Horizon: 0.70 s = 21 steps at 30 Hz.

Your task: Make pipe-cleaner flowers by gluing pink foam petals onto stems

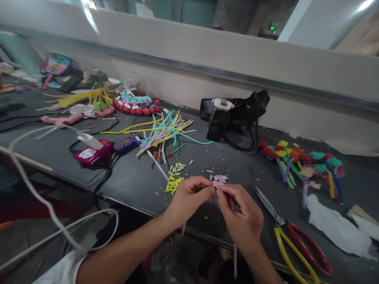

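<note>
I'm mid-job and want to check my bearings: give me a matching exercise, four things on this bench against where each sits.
Things:
1. scissors
2. bag
3. pink strip
4. yellow snippets

Places:
A. hanging below the right hand
B. against the back, by the wall
C. heaped left of the left hand
D. to the right of the right hand

Pairs: 1-D, 2-B, 3-A, 4-C

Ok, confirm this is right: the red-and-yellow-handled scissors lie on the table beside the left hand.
Wrong side: the head view shows the red-and-yellow-handled scissors lying on the table beside the right hand.
</note>
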Available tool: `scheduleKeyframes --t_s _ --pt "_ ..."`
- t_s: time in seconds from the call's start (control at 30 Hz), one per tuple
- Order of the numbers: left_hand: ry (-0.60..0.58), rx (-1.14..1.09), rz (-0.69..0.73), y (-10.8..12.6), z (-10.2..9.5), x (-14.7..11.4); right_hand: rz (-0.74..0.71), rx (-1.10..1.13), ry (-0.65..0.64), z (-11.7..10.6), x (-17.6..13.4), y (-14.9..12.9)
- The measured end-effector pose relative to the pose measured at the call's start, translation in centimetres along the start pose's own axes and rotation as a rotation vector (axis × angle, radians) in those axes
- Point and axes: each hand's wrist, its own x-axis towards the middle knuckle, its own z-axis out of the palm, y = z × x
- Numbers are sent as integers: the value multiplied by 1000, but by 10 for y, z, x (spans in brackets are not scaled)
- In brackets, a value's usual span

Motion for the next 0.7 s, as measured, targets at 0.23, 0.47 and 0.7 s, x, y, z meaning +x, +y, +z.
scheduleKeyframes --t_s 0.23,0.47,0.7 --pt "6 181 125 -1 -3 -2 -132 -110 -36 0 -2 6" --pt "-55 283 124 4 -5 -1 -184 -177 -23 -1 -5 10" --pt "-88 456 246 11 -11 0 42 -59 -80 -5 -4 4"
